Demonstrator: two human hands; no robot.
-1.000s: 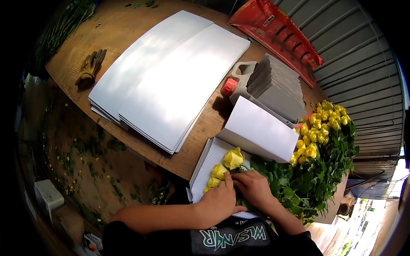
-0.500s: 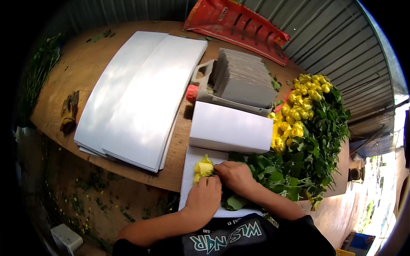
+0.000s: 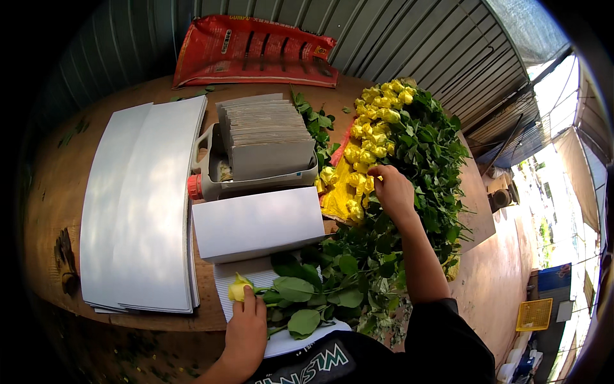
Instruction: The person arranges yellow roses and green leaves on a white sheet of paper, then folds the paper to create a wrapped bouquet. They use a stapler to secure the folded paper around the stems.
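The left hand point(image 3: 246, 329) rests its fingers, held together, against the near rose point(image 3: 237, 290) on the ribbed sheet point(image 3: 223, 276); a light touch there would best spare the petals. The right hand point(image 3: 395, 193) bends its fingertips at the right-hand pile point(image 3: 366, 155) on the tabletop point(image 3: 48, 185), its grip impossible to tell; taking one stem below the bloom should free it from tangled leaves cleanly.
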